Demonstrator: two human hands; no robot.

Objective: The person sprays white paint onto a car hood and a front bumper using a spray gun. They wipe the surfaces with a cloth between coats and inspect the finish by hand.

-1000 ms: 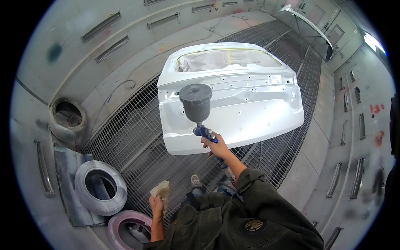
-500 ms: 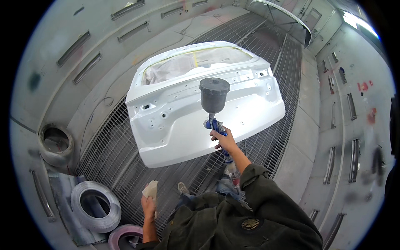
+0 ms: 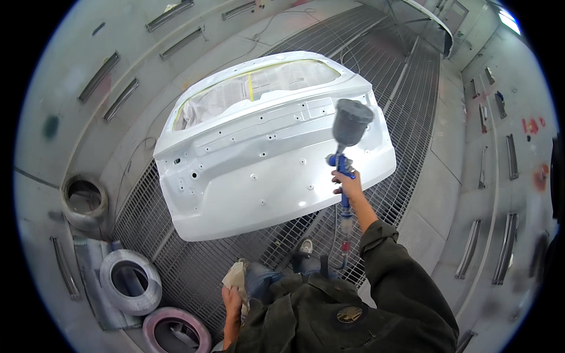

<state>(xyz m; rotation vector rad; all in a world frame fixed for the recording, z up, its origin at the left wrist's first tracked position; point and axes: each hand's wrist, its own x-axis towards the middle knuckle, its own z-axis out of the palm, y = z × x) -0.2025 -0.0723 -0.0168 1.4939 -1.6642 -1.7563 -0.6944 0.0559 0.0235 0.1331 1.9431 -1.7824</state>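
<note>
My right hand point(image 3: 350, 187) grips a blue spray gun point(image 3: 338, 162) with a dark grey cup point(image 3: 352, 120) on top and an air hose hanging below. The gun is over the lower right part of a white car tailgate point(image 3: 247, 176), whose window opening point(image 3: 223, 91) is masked with pale sheeting and yellow tape. Near the bottom edge my left hand point(image 3: 232, 300) holds a crumpled beige cloth point(image 3: 234, 276), beside my jeans and dark sleeve.
Steel grating point(image 3: 406, 76) surrounds the tailgate. Grey, white and pinkish tires point(image 3: 130, 303) lie at lower left on a sheet point(image 3: 88, 282). Hoses run along the left floor edge. A long curved white panel point(image 3: 432, 20) stands at back right. Booth walls rise on both sides.
My right hand and the spray gun have moved right across the tailgate. The tailgate sits further left in the view. My left hand has shifted a little right, still with the cloth.
</note>
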